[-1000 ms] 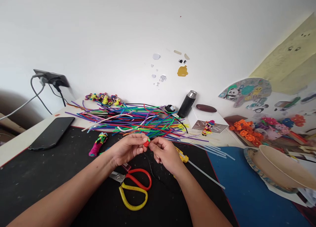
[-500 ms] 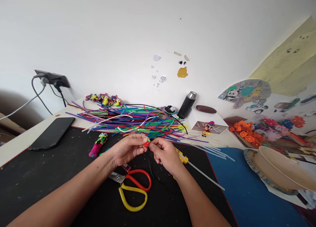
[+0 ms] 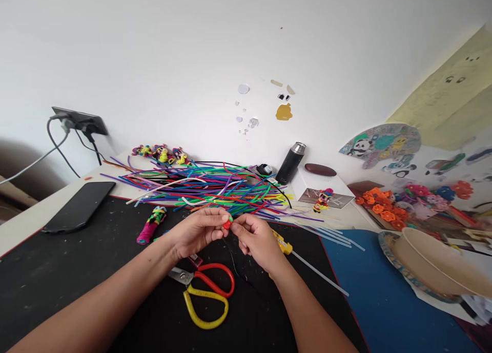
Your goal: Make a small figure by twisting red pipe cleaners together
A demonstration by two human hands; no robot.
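Between my hands, above the black mat, is a small red piece with a green spot point(image 3: 227, 224); its exact kind is too small to make out. My left hand point(image 3: 203, 231) pinches it between thumb and fingers. My right hand point(image 3: 255, 240) is closed at the piece's right side, thumb and forefinger pressed together at its edge. Below the hands lie scissors point(image 3: 209, 294) with one red and one yellow handle. Under my right wrist is a yellow glue gun point(image 3: 283, 243) with a clear glue stick in its back end. A pink and green pipe-cleaner figure point(image 3: 151, 225) lies to the left.
A heap of coloured pipe cleaners point(image 3: 203, 186) spreads along the wall behind my hands. A black phone point(image 3: 79, 207) lies at the left. Behind stand a black flask point(image 3: 291, 163) and a white box point(image 3: 325, 186); glue sticks point(image 3: 338, 235) and a bowl point(image 3: 434, 261) are at the right.
Both hands keep nearly the same pose around the small red piece. The whole view has shifted very slightly; nothing else visibly moved.
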